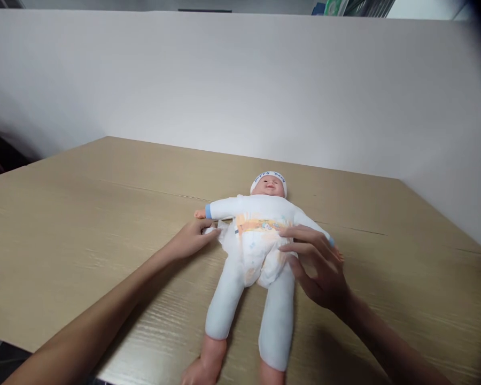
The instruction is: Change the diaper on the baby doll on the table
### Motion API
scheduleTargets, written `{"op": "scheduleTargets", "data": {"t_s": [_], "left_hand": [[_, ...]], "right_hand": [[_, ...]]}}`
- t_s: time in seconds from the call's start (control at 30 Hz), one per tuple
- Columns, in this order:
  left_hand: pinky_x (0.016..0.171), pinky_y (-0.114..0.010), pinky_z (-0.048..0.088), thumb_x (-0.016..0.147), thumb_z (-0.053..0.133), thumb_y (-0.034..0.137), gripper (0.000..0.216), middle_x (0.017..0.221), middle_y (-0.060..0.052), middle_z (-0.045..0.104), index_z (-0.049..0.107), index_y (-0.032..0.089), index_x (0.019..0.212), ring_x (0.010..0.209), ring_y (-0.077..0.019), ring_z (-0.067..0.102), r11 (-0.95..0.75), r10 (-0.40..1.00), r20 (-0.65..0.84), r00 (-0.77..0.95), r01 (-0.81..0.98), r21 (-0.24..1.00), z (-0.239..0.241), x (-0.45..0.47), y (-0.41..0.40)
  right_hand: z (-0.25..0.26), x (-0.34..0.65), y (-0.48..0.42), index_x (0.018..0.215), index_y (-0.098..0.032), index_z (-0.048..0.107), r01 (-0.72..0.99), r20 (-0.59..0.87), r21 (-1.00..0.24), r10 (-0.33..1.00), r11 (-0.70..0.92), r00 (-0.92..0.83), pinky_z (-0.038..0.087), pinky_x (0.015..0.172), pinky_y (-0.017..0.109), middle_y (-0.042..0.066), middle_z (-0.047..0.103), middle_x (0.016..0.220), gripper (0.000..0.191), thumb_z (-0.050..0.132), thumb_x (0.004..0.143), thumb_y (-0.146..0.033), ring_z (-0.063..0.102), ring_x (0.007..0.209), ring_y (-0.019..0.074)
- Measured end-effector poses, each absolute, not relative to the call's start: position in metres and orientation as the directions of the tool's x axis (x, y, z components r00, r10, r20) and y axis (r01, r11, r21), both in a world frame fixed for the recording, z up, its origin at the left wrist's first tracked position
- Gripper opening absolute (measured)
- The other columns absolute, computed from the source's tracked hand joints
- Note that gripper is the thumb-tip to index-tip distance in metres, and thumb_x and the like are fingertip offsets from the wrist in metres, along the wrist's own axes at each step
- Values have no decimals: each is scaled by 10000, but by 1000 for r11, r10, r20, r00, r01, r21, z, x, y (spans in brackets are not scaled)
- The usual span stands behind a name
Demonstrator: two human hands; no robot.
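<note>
A baby doll (260,206) in a white suit and a lettered white cap lies on its back, head away from me. Over its hips is a white diaper (256,256) with an orange printed waistband. Beside the doll's hip, my left hand (194,236) is closed, pinching the diaper's side tab (223,233), which sticks out past the body. My right hand (316,264) lies along the diaper's other side with its fingers apart, fingertips at the front panel. What is under that palm is hidden.
The doll rests on a wood-grain table (104,214) with seams in its top. A white partition (224,80) rises behind the table and along the right side. Dark items (4,147) sit past the table's left edge.
</note>
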State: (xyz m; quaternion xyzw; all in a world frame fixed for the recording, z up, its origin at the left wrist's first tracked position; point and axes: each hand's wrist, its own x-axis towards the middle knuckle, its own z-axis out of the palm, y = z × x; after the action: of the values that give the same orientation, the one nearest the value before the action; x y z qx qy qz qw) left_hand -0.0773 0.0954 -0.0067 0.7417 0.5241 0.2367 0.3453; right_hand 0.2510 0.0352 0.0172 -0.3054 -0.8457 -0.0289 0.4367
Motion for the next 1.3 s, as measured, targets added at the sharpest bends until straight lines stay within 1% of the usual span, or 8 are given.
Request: {"op": "scheduleTargets", "data": {"t_s": [0.1, 0.27, 0.43, 0.63, 0.8, 0.93, 1.07, 1.3], "left_hand": [[614, -282, 296, 966, 560, 493, 425, 659, 42, 417, 466, 196, 678, 633, -133, 391, -169, 943, 3, 332, 471, 866, -9, -74, 97], [619, -280, 291, 980, 583, 548, 469, 660, 44, 434, 466, 193, 696, 625, -124, 379, -130, 956, 52, 289, 259, 957, -20, -66, 94], [641, -285, 301, 975, 595, 568, 465, 667, 36, 464, 484, 195, 720, 647, -134, 395, -126, 961, 78, 264, 169, 978, -26, -63, 92], [644, -284, 304, 962, 614, 566, 471, 650, 37, 462, 487, 193, 705, 639, -133, 398, -144, 962, 109, 249, 129, 981, -25, -58, 90], [630, -279, 301, 960, 626, 559, 464, 652, 43, 453, 484, 194, 712, 633, -128, 391, -157, 963, 122, 240, 132, 979, -26, -60, 91], [640, -280, 311, 970, 617, 556, 469, 652, 39, 464, 493, 191, 705, 644, -131, 406, -188, 960, 148, 237, 158, 969, -29, -63, 92], [635, -281, 313, 977, 619, 545, 461, 652, 41, 461, 492, 192, 709, 636, -129, 406, -189, 958, 151, 244, 139, 972, -30, -61, 92], [648, -283, 320, 987, 620, 534, 460, 661, 43, 465, 479, 193, 714, 647, -127, 410, -167, 962, 139, 237, 99, 981, -30, -57, 90]], "right_hand": [[55, 221, 57, 1170, -245, 657, 614, 554, -242, 626, 751, -548, 512, 1035, 498, 88, 719, 1248, 167, 586, 1023, -278, 654, 1195, 296], [87, 175, 120, 1223, -175, 693, 707, 89, -157, 723, 689, -685, 517, 966, 469, 149, 731, 1222, 403, 666, 965, -484, 654, 1177, 360], [99, 155, 152, 1413, -260, 610, 732, -315, -339, 662, 591, -680, 521, 798, 332, 76, 728, 1247, 571, 691, 901, -499, 714, 1023, 271], [94, 158, 155, 1358, -265, 655, 714, -276, -386, 665, 584, -694, 518, 817, 333, 69, 730, 1261, 472, 644, 926, -454, 714, 1012, 259], [91, 149, 158, 1346, -297, 699, 734, -317, -225, 664, 640, -677, 538, 832, 414, 117, 715, 1254, 548, 706, 864, -558, 722, 998, 326], [91, 139, 158, 1325, -326, 702, 737, -363, -296, 642, 608, -675, 535, 808, 354, 53, 752, 1188, 496, 748, 832, -318, 728, 987, 275], [82, 146, 160, 1280, -282, 698, 701, -234, -446, 684, 556, -691, 518, 800, 306, 28, 760, 1199, 396, 693, 885, -258, 722, 1000, 222], [61, 149, 162, 1106, -223, 734, 744, -82, -334, 768, 579, -635, 476, 845, 344, 26, 791, 1069, 304, 690, 836, -91, 710, 961, 229]]}}
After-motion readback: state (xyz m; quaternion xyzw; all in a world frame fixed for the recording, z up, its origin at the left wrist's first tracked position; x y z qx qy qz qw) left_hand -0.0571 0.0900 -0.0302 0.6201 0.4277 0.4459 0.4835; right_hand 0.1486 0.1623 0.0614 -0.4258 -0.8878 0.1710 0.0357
